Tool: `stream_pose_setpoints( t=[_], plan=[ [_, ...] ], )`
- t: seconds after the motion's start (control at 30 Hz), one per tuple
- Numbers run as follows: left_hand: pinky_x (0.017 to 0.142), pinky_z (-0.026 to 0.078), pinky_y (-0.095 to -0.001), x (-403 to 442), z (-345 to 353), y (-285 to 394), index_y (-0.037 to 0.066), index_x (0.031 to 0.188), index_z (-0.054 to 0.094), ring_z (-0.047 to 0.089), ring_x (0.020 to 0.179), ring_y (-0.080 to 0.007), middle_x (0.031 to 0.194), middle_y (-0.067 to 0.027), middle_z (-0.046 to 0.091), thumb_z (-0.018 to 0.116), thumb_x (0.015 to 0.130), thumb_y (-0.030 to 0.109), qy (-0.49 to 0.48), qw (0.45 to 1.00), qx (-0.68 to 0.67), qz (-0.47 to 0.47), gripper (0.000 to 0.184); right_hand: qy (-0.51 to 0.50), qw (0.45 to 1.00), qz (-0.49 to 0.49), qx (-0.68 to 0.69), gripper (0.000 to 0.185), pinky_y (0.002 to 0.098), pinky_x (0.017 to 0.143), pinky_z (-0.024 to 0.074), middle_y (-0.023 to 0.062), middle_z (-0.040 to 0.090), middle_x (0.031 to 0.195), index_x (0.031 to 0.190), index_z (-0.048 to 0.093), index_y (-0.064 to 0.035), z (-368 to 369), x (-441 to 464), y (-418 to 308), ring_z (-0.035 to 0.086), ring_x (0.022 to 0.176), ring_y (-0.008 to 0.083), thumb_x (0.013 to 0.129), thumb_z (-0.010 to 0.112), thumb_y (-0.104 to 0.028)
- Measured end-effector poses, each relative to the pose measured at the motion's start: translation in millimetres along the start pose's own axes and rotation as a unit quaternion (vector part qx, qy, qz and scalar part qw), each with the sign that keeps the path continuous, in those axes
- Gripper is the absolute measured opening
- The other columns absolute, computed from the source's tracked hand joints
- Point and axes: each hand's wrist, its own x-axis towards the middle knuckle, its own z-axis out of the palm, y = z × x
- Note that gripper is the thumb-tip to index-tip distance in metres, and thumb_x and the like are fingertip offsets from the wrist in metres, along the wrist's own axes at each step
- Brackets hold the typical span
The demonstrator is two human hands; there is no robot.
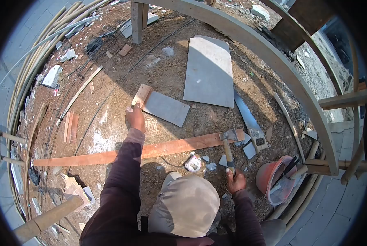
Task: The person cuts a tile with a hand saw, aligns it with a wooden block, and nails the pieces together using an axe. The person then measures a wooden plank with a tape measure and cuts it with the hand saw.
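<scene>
My left hand (136, 118) is closed on the near end of a short wooden block (142, 96), which lies along the edge of a small grey board (166, 108) on the dirt. In my right hand (235, 180) is the handle of a hammer (228, 152). Its head is over the right end of a long reddish plank (179, 145); I cannot tell whether they touch. A tape measure (193, 163) lies just below the plank. Up and right of the plank rests a handsaw (247, 115), beside a larger grey board (208, 71).
A reddish bucket (265, 183) with tools in it stands right of my right hand. A wooden frame beam (290, 69) arches across the upper right. Bamboo poles (44, 53) line the left edge. A cap (184, 207) fills the bottom middle. Wood scraps and rubble litter the ground.
</scene>
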Motion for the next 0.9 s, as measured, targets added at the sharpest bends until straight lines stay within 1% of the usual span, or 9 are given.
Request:
stream_pose_setpoints(
  t=[0.07,0.2,0.27,0.3,0.37,0.47,0.73,0.8,0.9],
  plan=[
    [0.089,0.047,-0.0318,-40.9,5.6,15.6,-0.007,0.129,0.054,0.06,0.101,-0.0189,0.116,-0.0134,0.064,0.065,0.099,0.02,0.021,0.998,0.002,0.065,0.042,0.008,1.0,0.001,-0.013,0.034,0.0497,0.071,0.0517,0.0246,0.068,0.085,0.1,0.064,-0.0019,7.3,3.4,6.1,0.068,0.082,0.0444,0.096,0.069,-0.036],
    [0.089,0.049,-0.0315,-123.1,26.7,14.3,-0.005,0.12,0.06,0.062,0.099,-0.0158,0.108,-0.0104,0.067,0.066,0.098,0.02,-0.258,0.962,0.048,0.071,0.034,0.025,0.999,0.018,-0.035,0.036,0.0477,0.072,0.0526,0.0231,0.069,0.086,0.104,0.064,-0.0017,24.6,5.3,22.3,0.07,0.081,0.0405,0.094,0.07,-0.036],
    [0.088,0.05,-0.0346,-167.5,44.1,22.6,-0.003,0.118,0.063,0.065,0.098,-0.0213,0.102,-0.0145,0.07,0.068,0.097,0.025,-0.416,0.901,0.086,0.09,0.036,0.005,0.998,0.041,-0.039,0.037,0.0491,0.077,0.0531,0.0237,0.07,0.092,0.107,0.063,-0.0015,30.9,12.5,24.6,0.069,0.088,0.0422,0.093,0.071,-0.035],
    [0.093,0.049,-0.0321,-179.1,50.2,8.2,-0.001,0.122,0.062,0.065,0.107,-0.0186,0.111,-0.013,0.07,0.069,0.098,0.023,-0.472,0.851,0.183,0.139,0.036,-0.012,0.997,0.058,-0.043,0.038,0.0502,0.08,0.0532,0.0243,0.071,0.096,0.109,0.063,-0.0013,31.3,15.1,26.1,0.069,0.092,0.0438,0.093,0.071,-0.035],
    [0.089,0.052,-0.0351,-192.9,61.1,9.7,0.0,0.117,0.066,0.068,0.103,-0.0256,0.106,-0.0176,0.072,0.072,0.094,0.023,-0.521,0.746,0.27,0.316,0.033,-0.032,0.996,0.076,-0.029,0.04,0.0514,0.083,0.0532,0.0247,0.071,0.101,0.113,0.062,-0.0011,24.7,16.9,24.9,0.068,0.097,0.0453,0.092,0.071,-0.034],
    [0.086,0.053,-0.0373,-198.2,76.7,29.2,0.001,0.111,0.068,0.071,0.096,-0.0315,0.103,-0.0202,0.073,0.074,0.091,0.023,-0.512,0.776,0.3,0.212,0.031,-0.063,0.995,0.08,0.002,0.045,0.0524,0.085,0.0524,0.0244,0.071,0.104,0.12,0.06,-0.0023,17.7,14.6,32.9,0.067,0.099,0.0454,0.091,0.072,-0.034],
    [0.083,0.054,-0.0414,-115.9,121.0,-29.0,-0.001,0.108,0.069,0.07,0.092,-0.0374,0.098,-0.0215,0.072,0.075,0.09,0.026,-0.37,0.857,0.245,0.262,0.033,-0.017,0.992,0.031,-0.125,0.046,0.0506,0.09,0.051,0.0232,0.069,0.107,0.122,0.06,-0.0055,7.5,-0.1,39.0,0.065,0.106,0.0423,0.089,0.073,-0.035],
    [0.082,0.054,-0.0408,-103.4,124.8,-35.7,-0.001,0.108,0.069,0.07,0.089,-0.0356,0.096,-0.0205,0.072,0.075,0.09,0.026,-0.324,0.868,0.254,0.275,0.034,0.017,0.993,-0.038,-0.107,0.043,0.0502,0.087,0.052,0.022,0.069,0.102,0.117,0.061,-0.0049,-25.2,-5.1,-3.5,0.067,0.102,0.0412,0.088,0.074,-0.034],
    [0.078,0.054,-0.0388,-102.5,120.5,-18.8,-0.001,0.109,0.067,0.071,0.085,-0.0296,0.093,-0.0179,0.072,0.076,0.091,0.026,-0.321,0.87,0.264,0.265,0.034,-0.121,0.987,-0.106,-0.016,0.032,0.0436,0.073,0.0539,0.0207,0.068,0.095,0.101,0.062,0.0006,-114.8,-3.1,-119.5,0.069,0.087,0.0387,0.09,0.074,-0.027]
  ],
)
